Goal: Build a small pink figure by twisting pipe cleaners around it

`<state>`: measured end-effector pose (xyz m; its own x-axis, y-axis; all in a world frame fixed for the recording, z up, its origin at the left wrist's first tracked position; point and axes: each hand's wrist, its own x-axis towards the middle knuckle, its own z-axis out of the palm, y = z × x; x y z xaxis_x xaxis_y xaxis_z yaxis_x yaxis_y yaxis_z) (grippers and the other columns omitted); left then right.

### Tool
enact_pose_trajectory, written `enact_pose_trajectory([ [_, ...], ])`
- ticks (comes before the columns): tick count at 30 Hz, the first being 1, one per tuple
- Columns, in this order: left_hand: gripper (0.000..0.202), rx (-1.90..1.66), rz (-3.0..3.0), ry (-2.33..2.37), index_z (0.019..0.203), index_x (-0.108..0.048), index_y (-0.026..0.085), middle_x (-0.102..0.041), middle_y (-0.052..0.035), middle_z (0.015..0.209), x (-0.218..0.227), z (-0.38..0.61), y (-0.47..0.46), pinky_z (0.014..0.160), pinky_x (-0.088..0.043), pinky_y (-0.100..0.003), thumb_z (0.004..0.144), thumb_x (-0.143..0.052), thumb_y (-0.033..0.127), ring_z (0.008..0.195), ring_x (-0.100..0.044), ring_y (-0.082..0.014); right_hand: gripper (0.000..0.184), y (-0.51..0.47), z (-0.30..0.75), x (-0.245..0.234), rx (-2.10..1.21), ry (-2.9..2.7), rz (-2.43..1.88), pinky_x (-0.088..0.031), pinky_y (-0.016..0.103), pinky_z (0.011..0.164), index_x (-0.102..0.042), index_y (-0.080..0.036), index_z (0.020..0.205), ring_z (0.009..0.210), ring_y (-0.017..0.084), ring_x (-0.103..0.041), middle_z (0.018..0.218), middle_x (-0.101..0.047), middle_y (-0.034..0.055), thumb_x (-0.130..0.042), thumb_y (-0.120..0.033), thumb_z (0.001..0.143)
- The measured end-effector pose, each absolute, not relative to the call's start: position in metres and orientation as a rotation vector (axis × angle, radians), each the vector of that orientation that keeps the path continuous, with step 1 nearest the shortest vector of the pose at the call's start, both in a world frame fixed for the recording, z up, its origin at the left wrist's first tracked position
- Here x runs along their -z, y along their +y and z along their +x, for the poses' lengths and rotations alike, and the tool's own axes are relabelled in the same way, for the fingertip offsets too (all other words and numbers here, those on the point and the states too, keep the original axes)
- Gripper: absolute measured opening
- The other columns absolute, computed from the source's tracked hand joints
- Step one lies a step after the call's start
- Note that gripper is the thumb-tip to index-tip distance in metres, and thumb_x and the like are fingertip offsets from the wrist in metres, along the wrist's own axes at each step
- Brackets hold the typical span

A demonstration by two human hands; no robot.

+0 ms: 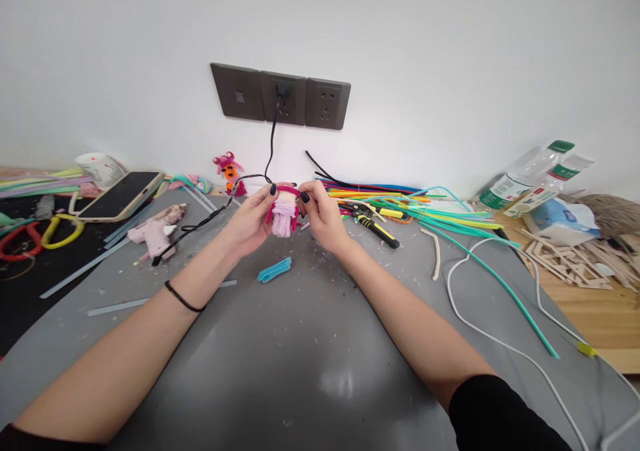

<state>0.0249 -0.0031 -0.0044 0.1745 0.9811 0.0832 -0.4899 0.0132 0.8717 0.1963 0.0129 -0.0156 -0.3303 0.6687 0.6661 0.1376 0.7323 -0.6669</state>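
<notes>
Both my hands meet above the middle of a grey mat [300, 344]. Between them is a small bundle of folded light pink pipe cleaners [284, 217] with a hot pink pipe cleaner wrapped around its top. My left hand [250, 221] grips the bundle from the left, fingers curled round it. My right hand [323, 214] pinches the hot pink strand at the bundle's upper right. A folded blue pipe cleaner piece [274, 269] lies on the mat just below the hands.
A pink glue gun [157, 232] with a black cord lies left, beside a phone [120, 195]. Coloured pipe cleaners [400, 201] and yellow-handled pliers [376, 227] lie right, with white and teal strands [495, 277]. Plastic bottles [530, 177], wooden sticks [575, 261] and wall sockets [281, 96] lie beyond.
</notes>
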Motion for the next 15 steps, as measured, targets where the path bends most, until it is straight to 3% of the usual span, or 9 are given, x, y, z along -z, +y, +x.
enact_pose_trajectory([
  [8,0.012,-1.194,0.787,0.578,0.1,-0.073,0.015,-0.074,-0.0037,0.087,-0.0034,0.028,-0.0083,0.065,-0.057,-0.024,0.091,-0.074,0.023,0.073,-0.07,-0.0144,0.018,0.015,0.1961,0.0181,-0.639,-1.838,-0.625,-0.042,0.028,0.062,-0.046,-0.024,0.106,0.062,0.014,-0.05,0.076,-0.051,-0.002,-0.032,-0.035,0.109],
  [15,0.012,-1.266,0.713,0.566,0.092,-0.072,0.015,-0.073,-0.0017,0.083,-0.0047,0.0296,-0.0079,0.059,-0.054,-0.02,0.085,-0.08,0.02,0.069,-0.067,-0.0118,0.014,0.0161,0.1939,0.021,-0.604,-1.782,-0.609,-0.038,0.029,0.062,-0.049,-0.023,0.106,0.06,0.015,-0.047,0.07,-0.051,-0.0027,-0.036,-0.027,0.107],
])
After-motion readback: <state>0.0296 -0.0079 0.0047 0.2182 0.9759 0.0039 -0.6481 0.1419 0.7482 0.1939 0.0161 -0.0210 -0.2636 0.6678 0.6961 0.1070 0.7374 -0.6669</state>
